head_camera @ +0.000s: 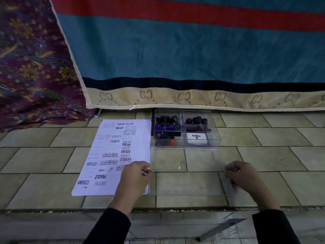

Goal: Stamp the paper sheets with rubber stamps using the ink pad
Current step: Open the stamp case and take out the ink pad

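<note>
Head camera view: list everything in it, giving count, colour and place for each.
paper sheets: one stack, count unclear, white with dark stamp marks, on the floor left of the box
clear box: one, transparent, divided, right of the sheets
rubber stamps: many, mostly black, some blue, one orange, in the box's left and back right compartments
ink pad: one, white with a black label, front right compartment
clear lid: one, transparent, in front of the box
tiled floor: greenish beige
striped blanket: one, teal, red, black, cream border, behind
patterned cloth: one, purple floral, far left
sleeves: two, black
left hand: grips the lid's left edge
right hand: grips its right edge
</note>
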### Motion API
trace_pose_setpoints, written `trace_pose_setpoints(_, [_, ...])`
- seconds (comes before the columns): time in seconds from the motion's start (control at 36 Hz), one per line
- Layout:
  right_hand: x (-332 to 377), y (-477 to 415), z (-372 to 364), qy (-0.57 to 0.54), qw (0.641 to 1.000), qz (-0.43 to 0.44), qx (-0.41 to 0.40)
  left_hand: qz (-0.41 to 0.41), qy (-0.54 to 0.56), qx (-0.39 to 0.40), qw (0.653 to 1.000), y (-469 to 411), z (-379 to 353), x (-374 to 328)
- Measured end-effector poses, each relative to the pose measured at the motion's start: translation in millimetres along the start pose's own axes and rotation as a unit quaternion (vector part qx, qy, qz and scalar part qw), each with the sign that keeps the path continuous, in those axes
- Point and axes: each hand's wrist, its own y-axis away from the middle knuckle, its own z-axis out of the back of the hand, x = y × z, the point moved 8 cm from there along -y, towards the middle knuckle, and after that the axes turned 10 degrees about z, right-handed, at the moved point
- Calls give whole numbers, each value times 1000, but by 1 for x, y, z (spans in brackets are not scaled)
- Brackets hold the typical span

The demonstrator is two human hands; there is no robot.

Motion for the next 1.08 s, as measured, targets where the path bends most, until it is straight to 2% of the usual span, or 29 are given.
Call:
trace_pose_setpoints(0.22, [3, -3, -7, 46, 999, 6, -18, 4, -66, 2, 998, -9, -11, -1])
trace_pose_setpoints(0.39, [8, -4, -7, 88, 996, 7, 5, 29, -43, -8, 999, -11, -14, 5])
trace_pose_setpoints(0.5, [38, -12, 6, 113, 991, 65, -36, 32, -20, -2, 999, -13, -13, 7])
trace_pose_setpoints(0.58, [78, -24, 13, 87, 982, 146, -80, -4, -7, -28, 1000, -11, -2, 1])
trace_pose_setpoints(0.64, [102, -37, 10, 90, 975, 187, -79, -30, -8, -49, 998, -9, 7, -2])
trace_pose_setpoints(0.75, [126, -76, -10, 149, 961, 230, -35, -65, -29, -86, 994, -8, 19, 2])
trace_pose_setpoints(0.86, [123, -105, -35, 245, 947, 199, 60, -77, -83, -113, 987, -15, 23, 13])
trace_pose_setpoints(1.08, [112, -124, -61, 299, 927, 155, 164, -92, -121, -110, 982, -22, 15, 26])
